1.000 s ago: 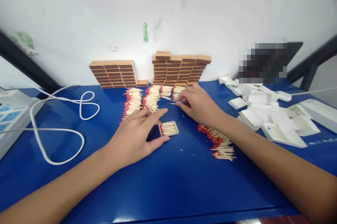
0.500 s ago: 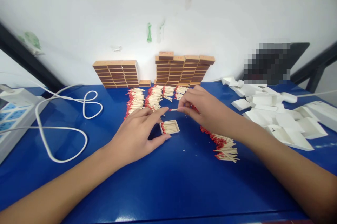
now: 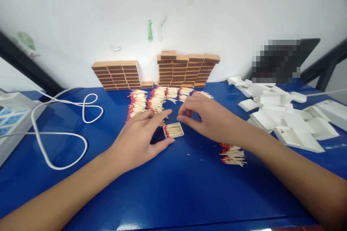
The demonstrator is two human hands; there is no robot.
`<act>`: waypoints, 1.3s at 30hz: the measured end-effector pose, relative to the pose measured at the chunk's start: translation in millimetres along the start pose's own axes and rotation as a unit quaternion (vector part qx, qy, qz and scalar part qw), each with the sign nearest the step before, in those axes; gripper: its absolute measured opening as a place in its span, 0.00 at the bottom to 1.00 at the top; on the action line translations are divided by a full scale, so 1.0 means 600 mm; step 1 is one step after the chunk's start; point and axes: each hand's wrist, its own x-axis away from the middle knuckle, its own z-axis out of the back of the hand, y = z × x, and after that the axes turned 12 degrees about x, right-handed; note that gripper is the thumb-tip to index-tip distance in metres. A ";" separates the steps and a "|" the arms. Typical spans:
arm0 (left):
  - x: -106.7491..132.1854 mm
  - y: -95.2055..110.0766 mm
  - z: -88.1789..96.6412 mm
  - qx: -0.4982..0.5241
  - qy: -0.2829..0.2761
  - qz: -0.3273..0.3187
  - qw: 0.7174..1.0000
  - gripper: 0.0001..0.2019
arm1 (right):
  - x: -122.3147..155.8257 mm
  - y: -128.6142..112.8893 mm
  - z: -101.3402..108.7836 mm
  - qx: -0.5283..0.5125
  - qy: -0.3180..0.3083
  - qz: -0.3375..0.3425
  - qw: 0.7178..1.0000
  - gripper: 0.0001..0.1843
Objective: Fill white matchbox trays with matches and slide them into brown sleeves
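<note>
L hand is spread wide round the L side of the white tray, thumb by its near edge; prob. steadying it, can't tell how firmly. R hand has thumb & index nearly together just beyond the tray's far R corner; can't tell if a match is pinched there. Tray sits on the blue counter w/ matches inside, red heads at its L end. Step in hand looks like filling the tray. Next move prob. calls for R fingertips over the tray, any match laid parallel, head L, w/o shoving it. If nothing's pinched, nearest supply = match piles beyond the tray, or the loose heap R of it.
</note>
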 end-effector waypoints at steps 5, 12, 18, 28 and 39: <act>0.001 0.001 -0.001 0.020 0.005 -0.013 1.000 0.32 | -0.019 0.064 -0.023 0.113 0.077 -0.075 0.988 0.07; 0.002 0.000 -0.002 0.021 0.002 -0.008 1.000 0.32 | -0.039 0.083 -0.046 0.135 0.040 -0.109 0.984 0.08; 0.003 -0.001 -0.003 0.012 0.001 -0.004 1.000 0.33 | -0.036 0.072 -0.043 0.157 0.006 -0.084 0.984 0.10; -0.003 0.000 0.001 -0.002 0.012 0.004 1.000 0.31 | -0.003 0.001 0.005 0.078 -0.005 0.028 0.997 0.11; -0.001 0.000 0.000 0.004 0.008 0.013 1.000 0.30 | 0.009 -0.034 -0.010 0.039 -0.043 0.068 0.996 0.09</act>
